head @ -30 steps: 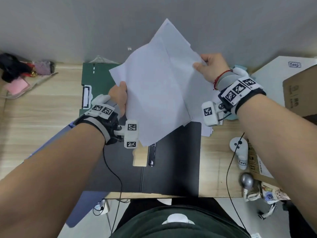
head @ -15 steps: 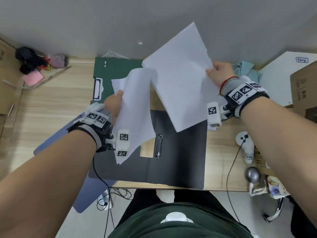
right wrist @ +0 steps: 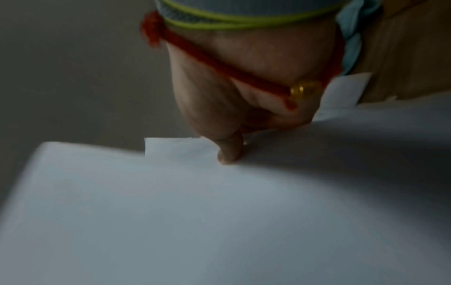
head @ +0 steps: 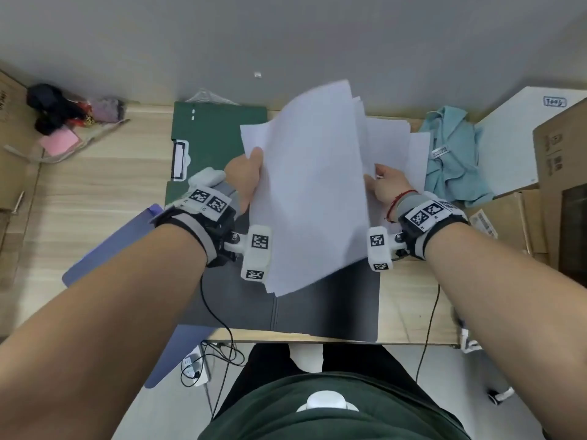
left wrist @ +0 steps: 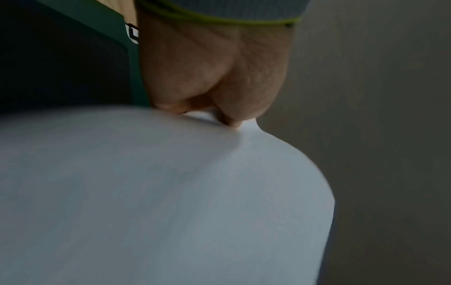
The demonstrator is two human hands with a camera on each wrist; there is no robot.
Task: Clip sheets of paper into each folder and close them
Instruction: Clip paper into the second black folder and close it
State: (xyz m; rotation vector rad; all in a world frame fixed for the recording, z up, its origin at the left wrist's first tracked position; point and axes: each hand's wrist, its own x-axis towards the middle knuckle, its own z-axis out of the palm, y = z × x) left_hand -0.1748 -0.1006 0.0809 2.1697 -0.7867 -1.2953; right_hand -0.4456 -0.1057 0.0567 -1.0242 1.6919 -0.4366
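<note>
Both hands hold a sheaf of white paper sheets (head: 311,192) in the air over the open black folder (head: 333,306), which lies flat at the desk's front edge. My left hand (head: 247,176) pinches the left edge of the sheets (left wrist: 171,192), thumb on top. On the right edge of the sheets (right wrist: 219,212), my right hand (head: 381,182) pinches them with its thumb. The folder's clip is hidden under the paper. A green folder (head: 216,134) with a white clip lies closed behind, partly covered by the sheets.
More loose white sheets (head: 413,154) lie at the back right beside a light blue garment (head: 454,166). A purple folder (head: 104,258) hangs over the desk's left front. Cardboard boxes (head: 559,173) stand at the right; a dark bundle (head: 63,106) lies at the back left.
The two hands, which held separate sheets apart half a second ago, have come together; the sheets now overlap in one sheaf, lower over the black folder.
</note>
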